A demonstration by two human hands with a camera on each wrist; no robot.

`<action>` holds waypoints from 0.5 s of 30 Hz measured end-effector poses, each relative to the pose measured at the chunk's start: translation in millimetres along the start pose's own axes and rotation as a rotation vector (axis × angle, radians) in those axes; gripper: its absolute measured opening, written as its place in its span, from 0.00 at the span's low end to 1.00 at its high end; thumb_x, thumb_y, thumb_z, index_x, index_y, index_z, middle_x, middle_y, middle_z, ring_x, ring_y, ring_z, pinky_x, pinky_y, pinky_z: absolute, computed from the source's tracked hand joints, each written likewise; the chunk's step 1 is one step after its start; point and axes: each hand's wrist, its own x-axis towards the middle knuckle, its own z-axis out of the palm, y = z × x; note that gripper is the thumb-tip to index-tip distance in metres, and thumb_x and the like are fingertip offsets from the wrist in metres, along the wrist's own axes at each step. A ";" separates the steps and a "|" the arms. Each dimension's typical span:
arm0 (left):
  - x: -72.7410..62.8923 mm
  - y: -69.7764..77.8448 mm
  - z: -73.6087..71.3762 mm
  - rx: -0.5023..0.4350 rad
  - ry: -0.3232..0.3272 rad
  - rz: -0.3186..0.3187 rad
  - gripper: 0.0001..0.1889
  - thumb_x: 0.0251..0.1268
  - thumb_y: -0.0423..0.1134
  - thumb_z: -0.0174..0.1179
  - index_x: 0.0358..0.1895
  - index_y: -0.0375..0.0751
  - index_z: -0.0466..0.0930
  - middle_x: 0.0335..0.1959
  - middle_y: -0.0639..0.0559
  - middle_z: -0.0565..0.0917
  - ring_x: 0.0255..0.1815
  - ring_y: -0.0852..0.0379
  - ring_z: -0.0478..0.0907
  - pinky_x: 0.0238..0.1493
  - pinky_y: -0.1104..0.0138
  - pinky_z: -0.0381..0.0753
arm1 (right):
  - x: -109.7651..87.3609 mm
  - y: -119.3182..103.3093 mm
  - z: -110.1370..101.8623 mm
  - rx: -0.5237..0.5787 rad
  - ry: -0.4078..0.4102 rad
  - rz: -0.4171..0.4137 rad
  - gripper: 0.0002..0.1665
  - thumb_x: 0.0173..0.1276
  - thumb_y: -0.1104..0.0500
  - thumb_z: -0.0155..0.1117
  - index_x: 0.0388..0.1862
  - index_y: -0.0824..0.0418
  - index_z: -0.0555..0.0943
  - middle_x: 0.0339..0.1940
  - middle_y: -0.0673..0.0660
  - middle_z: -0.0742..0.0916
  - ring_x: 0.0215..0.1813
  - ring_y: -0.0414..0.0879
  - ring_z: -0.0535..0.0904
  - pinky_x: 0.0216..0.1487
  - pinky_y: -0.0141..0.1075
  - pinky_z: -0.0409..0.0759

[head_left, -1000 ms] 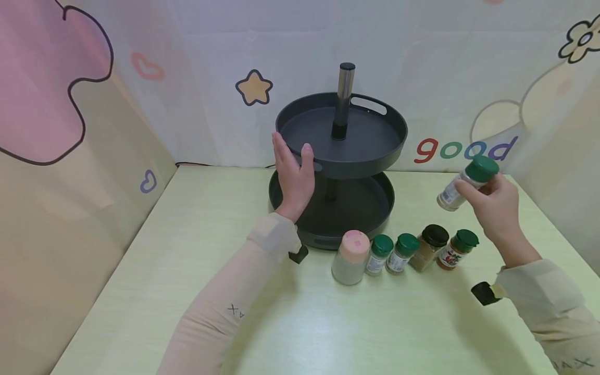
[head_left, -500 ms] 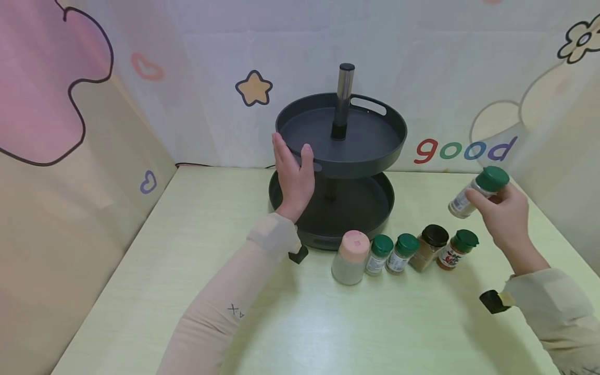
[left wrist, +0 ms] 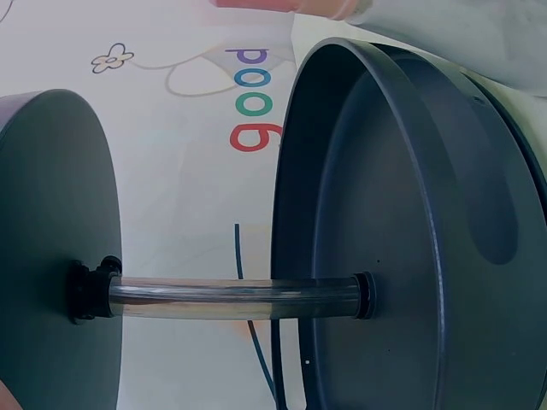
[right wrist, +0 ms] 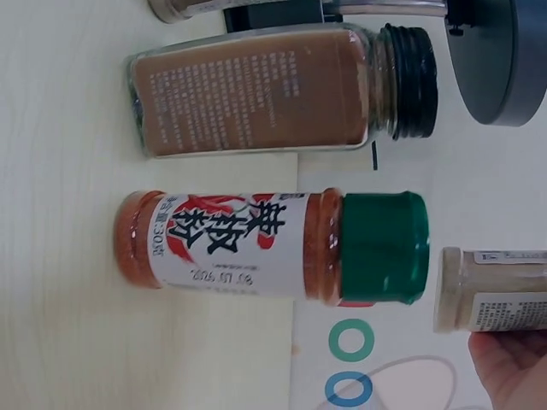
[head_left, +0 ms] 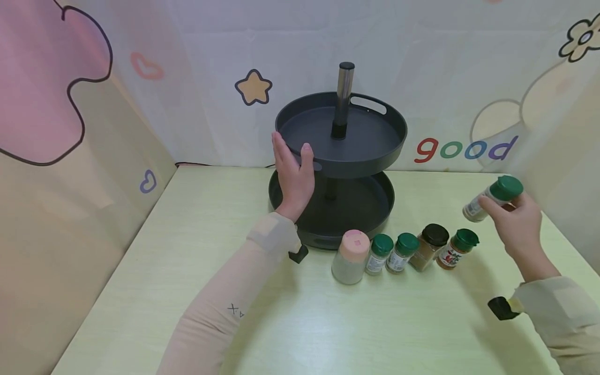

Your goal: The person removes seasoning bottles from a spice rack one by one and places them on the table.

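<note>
My left hand (head_left: 294, 179) rests with straight fingers along the left side of the upper tray of a black two-tier turntable rack (head_left: 356, 169). Off to the right, my right hand (head_left: 517, 224) grips a spice jar (head_left: 478, 208) with a green cap (head_left: 507, 187), tilted and held above the table. The jar's pale contents and printed label (right wrist: 513, 309) show in the right wrist view. Below and left of it stands a chili powder jar (head_left: 453, 252) with red contents. In the left wrist view the two trays fill both sides, joined by a metal pole (left wrist: 231, 297).
A row lines the rack's front: a pink-capped jar (head_left: 350, 260), two small green-capped jars (head_left: 376, 258) and a black-capped square glass jar (head_left: 426, 250) of brown powder. The printed backdrop (head_left: 211, 78) rises behind the table (head_left: 187, 250).
My right hand has moved right and slightly down, toward the table's right side, carrying the green-capped jar. My left hand and the rack have stayed in place.
</note>
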 end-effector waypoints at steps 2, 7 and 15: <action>0.0 0.3 -0.3 0.000 0.001 -0.001 0.37 0.63 0.55 0.37 0.70 0.43 0.33 0.72 0.52 0.37 0.72 0.58 0.35 0.70 0.60 0.40 | 0.6 2.9 -0.8 -0.008 -0.003 0.019 0.16 0.60 0.47 0.55 0.48 0.40 0.68 0.43 0.38 0.73 0.41 0.28 0.68 0.45 0.31 0.71; -0.2 0.8 -0.4 0.002 0.004 0.002 0.38 0.63 0.55 0.37 0.70 0.42 0.33 0.72 0.50 0.38 0.72 0.57 0.36 0.70 0.59 0.40 | 2.3 10.2 -2.6 -0.018 0.001 0.037 0.16 0.60 0.47 0.56 0.47 0.38 0.68 0.42 0.36 0.72 0.42 0.29 0.69 0.42 0.29 0.70; -0.2 0.9 -0.4 -0.001 0.000 -0.005 0.37 0.63 0.55 0.37 0.70 0.44 0.33 0.72 0.52 0.38 0.72 0.58 0.35 0.70 0.60 0.40 | 4.5 21.4 -5.2 -0.050 -0.009 0.071 0.13 0.59 0.47 0.57 0.43 0.38 0.68 0.41 0.37 0.74 0.41 0.26 0.69 0.45 0.34 0.70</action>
